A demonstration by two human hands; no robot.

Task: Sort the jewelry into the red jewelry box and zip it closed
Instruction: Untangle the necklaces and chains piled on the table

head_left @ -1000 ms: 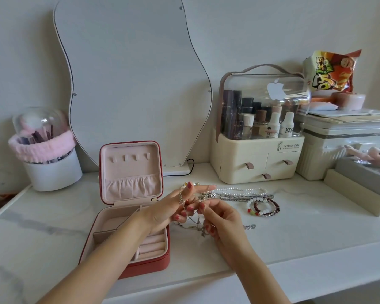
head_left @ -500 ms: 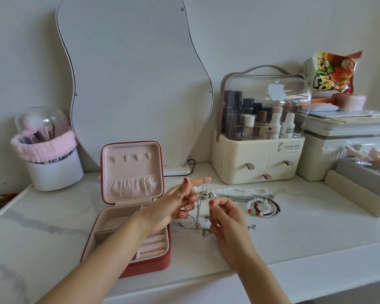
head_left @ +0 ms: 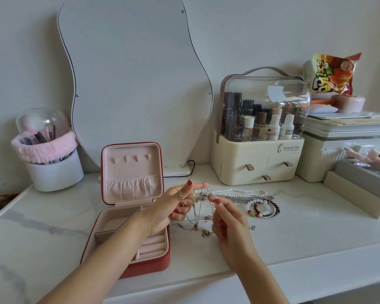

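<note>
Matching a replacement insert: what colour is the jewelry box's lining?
Pale pink lining inside the red jewelry box, in the head view.

Red shell on jewelry box, pale pink lining inside. White table with faint grey marble veining. Red polish on nails of left hand and right hand. White pearl necklace; silver chain just below. Dark red and white bead bracelets. Cream organizer, brown drawer tabs. Pink fluffy band round white brush pot. Orange-yellow snack bag.
</note>
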